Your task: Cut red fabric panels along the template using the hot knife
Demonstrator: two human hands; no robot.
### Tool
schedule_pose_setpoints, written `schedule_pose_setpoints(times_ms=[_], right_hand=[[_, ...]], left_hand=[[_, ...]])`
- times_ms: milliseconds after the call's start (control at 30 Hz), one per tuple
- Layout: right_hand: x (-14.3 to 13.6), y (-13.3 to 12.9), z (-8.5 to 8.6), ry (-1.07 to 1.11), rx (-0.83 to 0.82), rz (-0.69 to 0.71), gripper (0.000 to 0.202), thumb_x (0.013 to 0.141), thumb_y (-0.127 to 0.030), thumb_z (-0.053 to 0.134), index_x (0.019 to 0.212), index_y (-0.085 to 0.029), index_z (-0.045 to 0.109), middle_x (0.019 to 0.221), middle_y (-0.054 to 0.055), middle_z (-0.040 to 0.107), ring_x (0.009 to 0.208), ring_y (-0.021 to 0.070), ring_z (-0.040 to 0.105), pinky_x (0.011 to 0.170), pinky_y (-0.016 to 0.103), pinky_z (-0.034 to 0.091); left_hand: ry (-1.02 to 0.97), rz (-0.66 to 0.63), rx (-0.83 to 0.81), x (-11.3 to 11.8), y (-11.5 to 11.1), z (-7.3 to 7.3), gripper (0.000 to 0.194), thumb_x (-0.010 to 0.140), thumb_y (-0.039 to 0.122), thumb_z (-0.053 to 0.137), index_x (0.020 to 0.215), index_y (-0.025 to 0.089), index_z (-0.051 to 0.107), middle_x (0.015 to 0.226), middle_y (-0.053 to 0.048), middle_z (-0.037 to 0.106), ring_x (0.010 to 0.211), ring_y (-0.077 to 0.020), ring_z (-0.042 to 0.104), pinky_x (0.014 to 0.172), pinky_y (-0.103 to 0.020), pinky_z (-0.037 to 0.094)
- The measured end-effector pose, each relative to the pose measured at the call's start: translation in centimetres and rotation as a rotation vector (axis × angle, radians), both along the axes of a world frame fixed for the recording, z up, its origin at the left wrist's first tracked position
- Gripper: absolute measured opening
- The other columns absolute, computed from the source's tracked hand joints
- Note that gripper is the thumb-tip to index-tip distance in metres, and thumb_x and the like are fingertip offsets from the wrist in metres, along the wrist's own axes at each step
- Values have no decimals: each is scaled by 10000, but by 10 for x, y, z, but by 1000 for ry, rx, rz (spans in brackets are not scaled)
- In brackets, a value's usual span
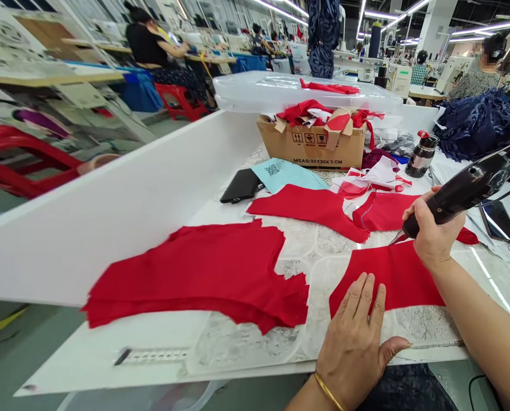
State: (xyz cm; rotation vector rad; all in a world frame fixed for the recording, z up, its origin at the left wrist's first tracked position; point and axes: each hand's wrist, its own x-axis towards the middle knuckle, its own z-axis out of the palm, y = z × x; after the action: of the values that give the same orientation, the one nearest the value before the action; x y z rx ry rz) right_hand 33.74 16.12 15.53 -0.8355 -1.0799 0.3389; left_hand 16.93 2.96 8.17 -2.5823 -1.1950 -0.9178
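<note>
My left hand lies flat on a red fabric piece, its fingers stretched and thumb out to the side. Wrapped around the black corded electric scissors is my right hand. The pointed blade end is at the far edge of that piece; whether it touches the cloth I cannot tell. To the left lies a stack of red fabric pieces with uneven edges. Farther back are another red cut piece and a red piece with a pale line, partly hidden behind my right hand.
A cardboard box of red scraps stands at the back, near a blue paper, a black phone-like object and a dark bottle. A white side panel borders the table's left. Other people sit at sewing machines beyond.
</note>
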Motion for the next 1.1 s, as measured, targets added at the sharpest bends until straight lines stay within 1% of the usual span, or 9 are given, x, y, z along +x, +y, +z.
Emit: schedule_pose_setpoints(times_ms=[200,333,500,633,767,867,967,1033,1100], right_hand=[[18,2,1,15,-15,-63,379,745,-346,810,945,-244,504,620,-109,588,435,142,609,445,290,515],[19,3,-2,-8,-18,-85,361,764,-377,808,882,-242,495,616,-100,576,441,139,607,453,292,517],[29,5,1,28,39,-136,378,749,-370,818,905,-255,493,612,-103,560,423,122,557,425,281,496],[40,5,2,35,48,-154,396,742,-355,831,923,-259,492,619,-93,561,434,124,560,449,286,508],[41,7,-2,25,49,-180,375,732,-341,820,882,-255,488,612,-94,555,425,131,552,422,292,498],[41,9,-2,5,33,-208,373,732,-373,824,840,-250,489,604,-88,541,429,134,554,426,296,503],[42,6,2,11,39,-199,407,751,-423,831,902,-257,492,635,-81,549,451,134,568,463,300,523],[41,0,6,31,48,-171,422,761,-438,828,962,-260,502,656,-78,558,464,136,577,479,301,533],[35,-10,9,58,51,-127,411,756,-414,827,981,-252,524,652,-82,558,464,135,574,467,294,533]], left_hand=[[-2,-10,-24,-1,-1,-4,780,1077,685,303,1357,44,648,1402,-224,653,1327,-356,616,1006,-448,598],[4,-18,-39,-2,-1,-5,757,1077,679,332,1375,54,639,1415,-224,641,1342,-351,603,1021,-442,588],[-3,2,9,-2,0,-1,742,1093,652,304,1345,45,649,1383,-213,664,1306,-351,630,983,-429,603],[0,3,30,-2,1,1,719,1108,622,294,1336,42,651,1359,-207,681,1281,-345,649,975,-427,607],[-9,4,38,-2,1,1,705,1115,608,295,1335,39,649,1316,-198,707,1252,-336,670,958,-418,616],[-35,-16,37,-5,-1,6,681,1122,590,295,1337,47,645,1295,-181,721,1236,-319,678,957,-412,620],[-49,-25,34,-15,-5,13,548,1144,476,345,1344,59,639,1303,-161,718,1250,-299,664,1000,-414,609],[-44,-1,36,-27,-9,15,405,1133,322,412,1345,62,638,1317,-153,709,1269,-293,647,1039,-423,594],[-43,33,39,-40,-12,14,346,1081,157,445,1358,67,631,1334,-148,700,1290,-285,632,1066,-425,583]])
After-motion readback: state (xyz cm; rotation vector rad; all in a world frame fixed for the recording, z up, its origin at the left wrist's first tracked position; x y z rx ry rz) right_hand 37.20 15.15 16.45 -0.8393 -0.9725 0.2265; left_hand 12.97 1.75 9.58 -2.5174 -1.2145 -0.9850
